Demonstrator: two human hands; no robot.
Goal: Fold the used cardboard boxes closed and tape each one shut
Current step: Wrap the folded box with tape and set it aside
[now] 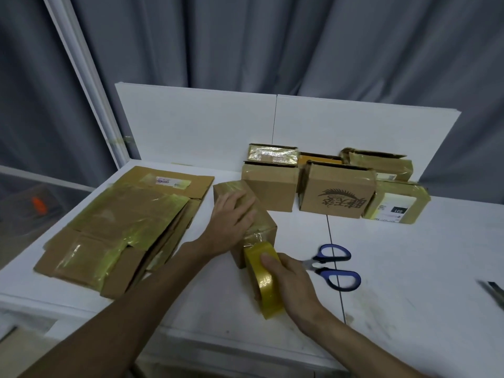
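Left of the box (263,214) lies a stack (117,227) of flattened cartons not yet folded, so I judge much of the work is left. The box itself is mid-taping: its long axis runs from far-left to near-right, with the near end toward the person. The left hand (231,216) presses flat on its top, fingers straight, and at its near end the right hand (289,282) grips the tape roll (266,285). Just right of the box lie scissors (335,266), and behind and right of it about five cartons (338,192) stand closed and taped.

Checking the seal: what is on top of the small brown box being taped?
The left hand lies flat on the small brown cardboard box, over shiny yellowish tape. What lies under the palm is covered.
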